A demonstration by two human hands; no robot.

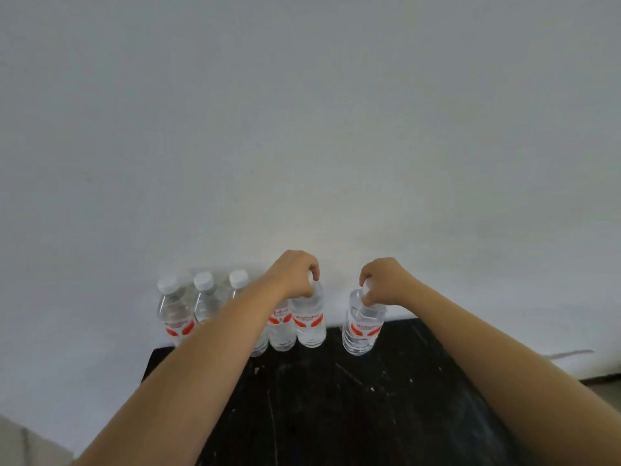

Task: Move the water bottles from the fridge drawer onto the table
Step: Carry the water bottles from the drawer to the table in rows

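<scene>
A row of clear water bottles with white caps and red labels stands along the far edge of the black table [336,398], against the wall. My left hand [295,274] grips the cap of one bottle [309,324] in that row. My right hand [383,280] grips the cap of another bottle [363,331], which stands slightly apart to the right and leans a little. Three more bottles, the leftmost one [174,307] among them, stand further left; my left forearm hides part of two others. The fridge drawer is out of view.
A plain white wall [302,129] rises right behind the bottles. The black tabletop is scratched and speckled white. The floor [605,385] shows at the right edge and a pale surface [20,442] at the bottom left corner.
</scene>
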